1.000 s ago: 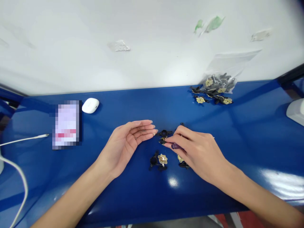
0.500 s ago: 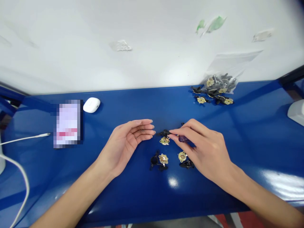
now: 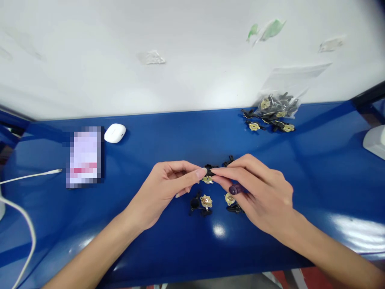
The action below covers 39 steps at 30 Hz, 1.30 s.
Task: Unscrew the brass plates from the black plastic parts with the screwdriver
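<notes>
My left hand (image 3: 164, 190) is closed, its thumb and fingers pinching a small black plastic part (image 3: 209, 168) from the left. At the other side of that part are the thumb and forefinger of my right hand (image 3: 255, 184), also closed. A tool with a dark purple handle (image 3: 236, 189) is tucked within my right hand; its working end is hidden. Just below the fingertips lies a brass-coloured disc (image 3: 207, 180), partly covered. Nearer me, another brass-coloured disc (image 3: 206, 201) lies beside a black ring-shaped part (image 3: 195, 203). A third disc (image 3: 229, 198) is partly behind my right hand.
Black parts with brass discs (image 3: 254, 126) lie at the back right, by a clear plastic bag (image 3: 278, 105) holding more. At left are a blurred-out phone (image 3: 86, 156), a white earbud case (image 3: 115, 133) and a white cable (image 3: 45, 174). A white wall (image 3: 192, 80) rises behind the blue table (image 3: 168, 253).
My left hand has moved right and closed from an open, cupped pose onto the black part. My right hand has shifted slightly down, and the purple handle has tilted with it.
</notes>
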Each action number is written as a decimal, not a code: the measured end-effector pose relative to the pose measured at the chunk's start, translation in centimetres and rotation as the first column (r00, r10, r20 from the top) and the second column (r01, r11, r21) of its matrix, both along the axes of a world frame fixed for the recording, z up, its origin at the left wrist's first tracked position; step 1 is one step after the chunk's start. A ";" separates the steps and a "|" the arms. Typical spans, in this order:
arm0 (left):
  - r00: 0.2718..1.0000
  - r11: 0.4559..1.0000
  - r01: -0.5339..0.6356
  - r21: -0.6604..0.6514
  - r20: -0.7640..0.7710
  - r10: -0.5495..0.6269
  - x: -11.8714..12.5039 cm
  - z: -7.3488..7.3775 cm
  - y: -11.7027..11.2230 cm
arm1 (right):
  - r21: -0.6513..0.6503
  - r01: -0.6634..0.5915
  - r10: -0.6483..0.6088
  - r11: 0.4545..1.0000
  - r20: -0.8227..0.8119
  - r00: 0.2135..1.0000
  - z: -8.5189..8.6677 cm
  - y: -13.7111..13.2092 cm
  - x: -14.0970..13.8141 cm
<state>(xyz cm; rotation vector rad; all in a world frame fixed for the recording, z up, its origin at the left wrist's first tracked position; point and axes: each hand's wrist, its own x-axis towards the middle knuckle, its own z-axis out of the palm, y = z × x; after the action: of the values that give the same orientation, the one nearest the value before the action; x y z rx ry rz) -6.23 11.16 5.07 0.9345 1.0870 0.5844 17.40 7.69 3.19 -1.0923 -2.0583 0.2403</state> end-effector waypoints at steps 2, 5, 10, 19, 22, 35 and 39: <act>1.000 1.000 0.014 0.010 -0.012 -0.014 0.0 0.0 0.0 | -0.033 -0.004 0.004 0.999 -0.006 1.000 0.1 0.1 0.2; 0.999 0.999 0.036 0.024 -0.021 -0.036 0.0 0.1 0.0 | -0.108 -0.010 0.008 0.994 -0.025 1.000 0.2 0.2 0.5; 0.999 0.998 0.035 0.052 -0.021 -0.034 0.1 0.1 -0.2 | -0.156 -0.066 0.062 0.986 -0.030 0.998 0.3 0.4 0.9; 0.999 0.999 -0.001 0.051 -0.034 0.003 0.2 -0.3 -0.4 | -0.117 -0.070 0.071 0.991 -0.003 0.998 0.4 0.3 0.6; 1.000 0.999 0.008 0.037 -0.028 -0.007 0.2 -0.5 -0.4 | -0.102 -0.079 0.082 0.992 0.026 0.996 0.5 0.5 0.5; 0.998 0.995 0.056 0.080 -0.044 -0.053 -0.4 0.0 0.2 | -0.367 -0.210 0.227 0.906 0.003 0.974 1.3 1.0 1.5; 0.994 0.993 0.100 0.065 -0.039 -0.098 -0.2 -0.2 0.0 | -0.363 -0.254 0.280 0.896 0.019 0.960 1.5 1.0 1.6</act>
<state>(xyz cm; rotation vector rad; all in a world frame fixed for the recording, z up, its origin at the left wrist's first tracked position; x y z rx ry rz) -6.40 11.17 4.92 1.0540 1.0516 0.5267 18.95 8.69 4.67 -1.0325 -2.2851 0.7516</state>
